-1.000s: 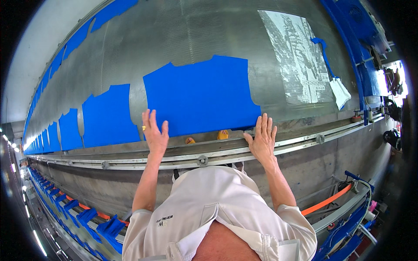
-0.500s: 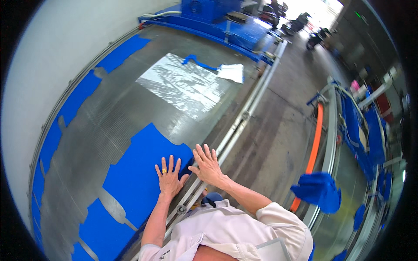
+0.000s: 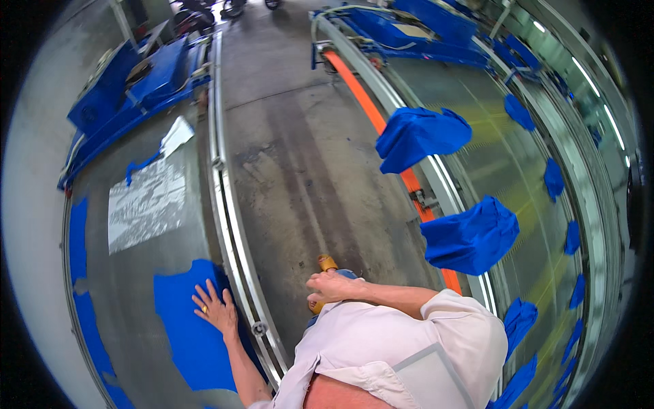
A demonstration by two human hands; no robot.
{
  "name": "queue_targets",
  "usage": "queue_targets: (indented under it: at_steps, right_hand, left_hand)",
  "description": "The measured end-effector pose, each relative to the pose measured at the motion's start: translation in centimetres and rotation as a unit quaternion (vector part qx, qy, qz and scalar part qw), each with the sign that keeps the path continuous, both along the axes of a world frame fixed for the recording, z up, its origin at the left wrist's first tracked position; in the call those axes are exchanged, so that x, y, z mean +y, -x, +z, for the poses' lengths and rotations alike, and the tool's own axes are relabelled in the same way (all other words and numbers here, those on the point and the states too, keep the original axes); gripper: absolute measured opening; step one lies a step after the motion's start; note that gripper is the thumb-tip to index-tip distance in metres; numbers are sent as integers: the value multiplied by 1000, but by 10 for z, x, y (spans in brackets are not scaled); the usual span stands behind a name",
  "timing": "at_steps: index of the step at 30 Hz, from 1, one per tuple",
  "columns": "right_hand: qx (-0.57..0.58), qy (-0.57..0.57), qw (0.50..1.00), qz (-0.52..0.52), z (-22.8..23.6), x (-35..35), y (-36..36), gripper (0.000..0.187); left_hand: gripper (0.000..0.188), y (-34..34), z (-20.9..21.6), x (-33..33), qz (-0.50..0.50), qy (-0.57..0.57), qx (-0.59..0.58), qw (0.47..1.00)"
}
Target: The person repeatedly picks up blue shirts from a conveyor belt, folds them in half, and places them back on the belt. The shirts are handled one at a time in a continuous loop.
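Note:
My left hand (image 3: 219,312), with a ring on one finger, lies with spread fingers on a flat blue fabric piece (image 3: 184,334) near the inner edge of the grey table (image 3: 116,300). Nothing is held in it. Over the aisle, in front of my body, my right hand (image 3: 330,286) hangs in the air with its fingers curled in; I see nothing in it. Farther up the table are a patchy white rectangle (image 3: 146,204), a thin blue strip (image 3: 143,165) and a small white piece (image 3: 177,136). More blue fabric (image 3: 78,238) lines the table's wall side.
A metal rail (image 3: 231,232) runs along the left table beside the concrete aisle (image 3: 286,157). To the right, an orange strip (image 3: 357,92) borders a second long table (image 3: 504,143), where blue cloth bundles (image 3: 470,235) hang over the edge. Blue machine frames (image 3: 163,75) stand at the far end.
The view has swung to the right, showing more of the aisle and second table. My right hand has left the fabric's edge and its fingers have curled. My left hand stays on the fabric.

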State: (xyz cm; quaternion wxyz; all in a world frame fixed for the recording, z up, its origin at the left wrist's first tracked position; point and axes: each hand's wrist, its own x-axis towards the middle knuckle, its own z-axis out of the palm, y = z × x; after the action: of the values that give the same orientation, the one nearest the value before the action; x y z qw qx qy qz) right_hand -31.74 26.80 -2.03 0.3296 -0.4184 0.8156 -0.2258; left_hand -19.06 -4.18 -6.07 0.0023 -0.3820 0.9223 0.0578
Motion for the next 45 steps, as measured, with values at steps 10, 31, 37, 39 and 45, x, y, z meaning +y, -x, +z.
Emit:
queue_targets:
  at_steps: [10, 31, 37, 39, 45]
  right_hand:
    - [-51, -52, 964, -256, -34, 127, 70, 34]
    - [173, 249, 643, -703, 21, 311, 386, 18]
    - [206, 128, 541, -805, -18, 342, 426, 20]
    - [256, 50, 519, -814, -29, 346, 434, 23]
    - [314, -145, 484, -804, -26, 347, 443, 26]
  left_hand:
    - [48, 132, 46, 75, -66, -98, 360, 925]
    - [36, 430, -21, 243, -282, -286, 177, 899]
    - [30, 529, -28, 237, -368, -340, 171, 848]
    - [27, 582, -19, 239, -431, -351, 162, 815]
    - [19, 725, 58, 331, -607, -327, 193, 698]
